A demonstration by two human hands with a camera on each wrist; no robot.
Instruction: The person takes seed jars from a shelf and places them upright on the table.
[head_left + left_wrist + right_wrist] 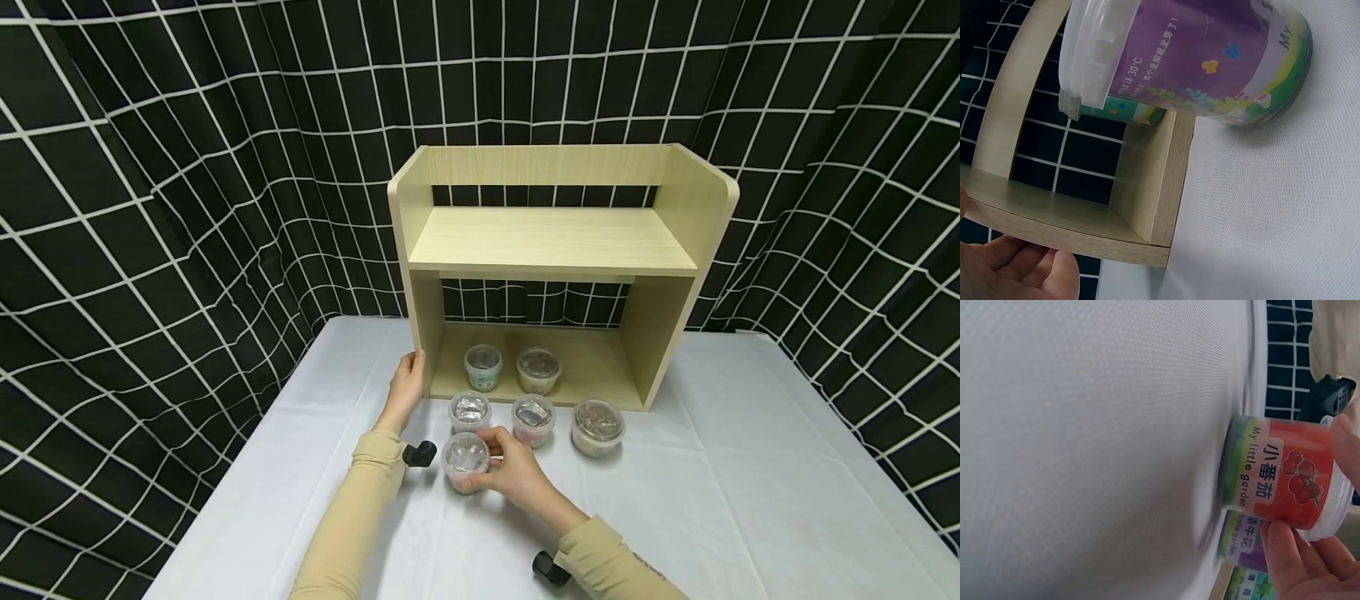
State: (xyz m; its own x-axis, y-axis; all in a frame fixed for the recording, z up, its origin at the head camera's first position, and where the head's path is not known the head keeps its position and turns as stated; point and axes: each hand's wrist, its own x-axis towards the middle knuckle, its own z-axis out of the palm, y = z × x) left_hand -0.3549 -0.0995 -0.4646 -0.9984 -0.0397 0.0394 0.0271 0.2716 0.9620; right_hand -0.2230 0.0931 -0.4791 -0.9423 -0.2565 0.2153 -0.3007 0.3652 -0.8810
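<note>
A lidded clear plastic tub [465, 454] with a red label picturing tomatoes stands at the front of the group. My right hand [517, 475] holds this tub [1294, 472] between the thumb on one side and fingers on the other. At the wooden shelf unit's left side panel [417, 275], my left hand [406, 387] grips the front edge. Its curled fingers [1029, 265] lie against the panel's outer face in the left wrist view. A purple-labelled tub [1197, 56] is directly behind the red one, close to the shelf.
Two lidded tubs, one teal [483, 368] and one pale [538, 371], stand on the lower board. In front of the shelf are a pinkish tub [533, 421] and a wider tub [597, 427]. White cloth [750, 500] covers the table; a black gridded curtain [187, 208] surrounds it.
</note>
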